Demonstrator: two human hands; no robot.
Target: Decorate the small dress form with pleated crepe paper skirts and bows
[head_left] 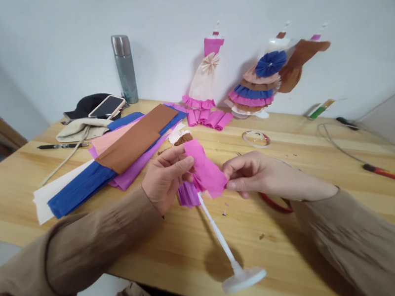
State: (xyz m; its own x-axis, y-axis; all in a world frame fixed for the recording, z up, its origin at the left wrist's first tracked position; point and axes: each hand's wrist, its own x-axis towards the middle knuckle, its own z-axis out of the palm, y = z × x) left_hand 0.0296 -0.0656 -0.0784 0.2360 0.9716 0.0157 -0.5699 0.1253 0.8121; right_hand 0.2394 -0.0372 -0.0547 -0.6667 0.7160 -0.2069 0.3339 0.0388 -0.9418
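The top of the doll stand (221,237) is lost behind the pink paper (206,169) and a pleated purple skirt (189,194). Both the left hand (165,178) and the right hand (257,173) have a closed fingertip grip on the paper's edges. It's a creased, matte strip, held just above the tabletop (311,250).

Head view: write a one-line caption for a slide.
Left hand and right hand pinch a pink crepe strip atop a tilted white stand over the wooden table.
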